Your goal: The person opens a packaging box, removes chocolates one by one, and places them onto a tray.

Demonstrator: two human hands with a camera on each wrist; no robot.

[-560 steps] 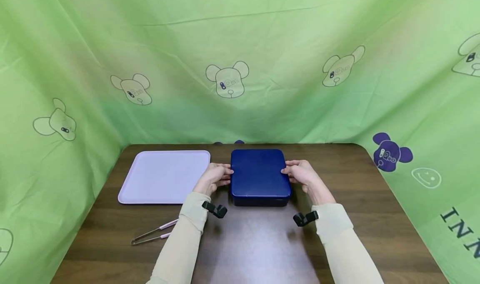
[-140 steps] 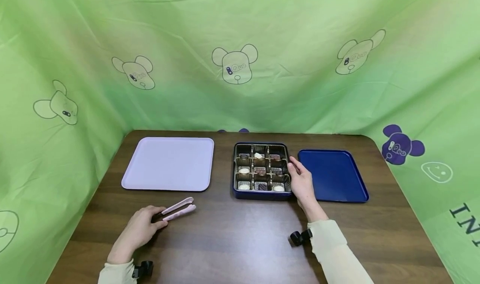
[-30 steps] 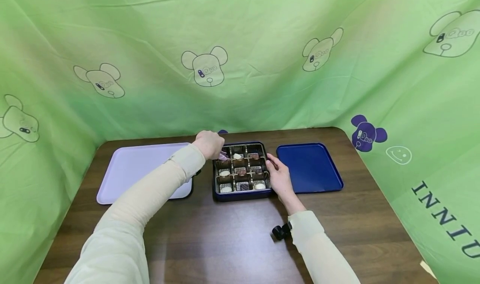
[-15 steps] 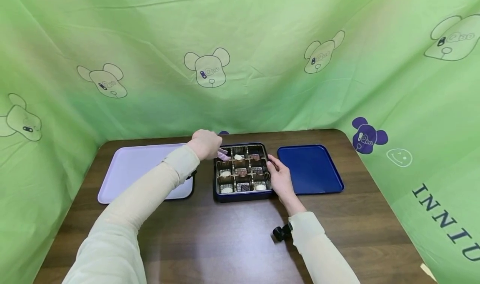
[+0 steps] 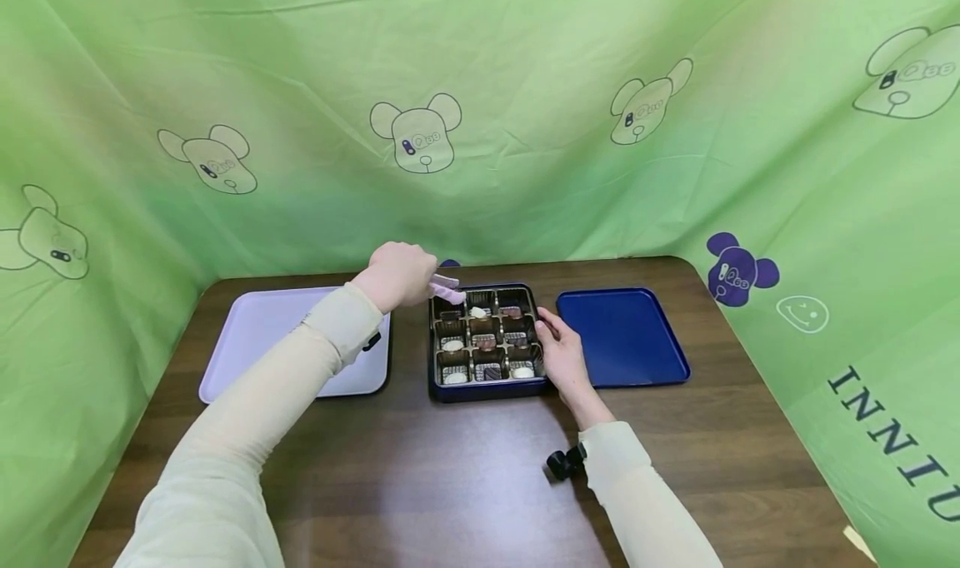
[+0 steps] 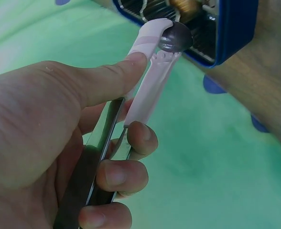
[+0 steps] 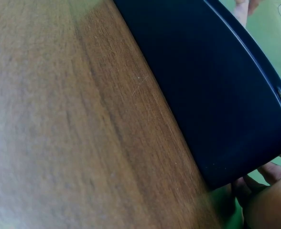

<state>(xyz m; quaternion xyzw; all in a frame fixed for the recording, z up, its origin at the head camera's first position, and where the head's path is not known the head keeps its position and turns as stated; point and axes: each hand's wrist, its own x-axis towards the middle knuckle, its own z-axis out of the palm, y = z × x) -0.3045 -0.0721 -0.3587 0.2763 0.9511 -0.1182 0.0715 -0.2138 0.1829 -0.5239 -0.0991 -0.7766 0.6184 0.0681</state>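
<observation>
My left hand (image 5: 400, 274) holds tongs (image 5: 447, 291) with pale pink tips, over the back-left corner of a dark blue box (image 5: 487, 395). In the left wrist view, thumb and fingers wrap the metal arms of the tongs, and their tips pinch a dark round chocolate (image 6: 176, 37) beside the box rim. The box has a divided insert, with white and brown chocolates (image 5: 486, 345) sitting in its compartments. My right hand (image 5: 564, 361) rests against the right side of the box, thumb near the rim. The right wrist view shows the box wall (image 7: 198, 86) and partly cut-off fingers.
A lilac tray (image 5: 247, 326) lies left of the box, partly covered by my left forearm. The blue lid (image 5: 622, 339) lies to the right of the box. Behind the wooden table (image 5: 465, 485) hangs a green curtain (image 5: 525, 201) printed with bear heads.
Over the last half second, the tongs have risen out of the back-left compartment, as my left hand moved up and slightly left. My right hand stays at the box. Earlier, the lid came off.
</observation>
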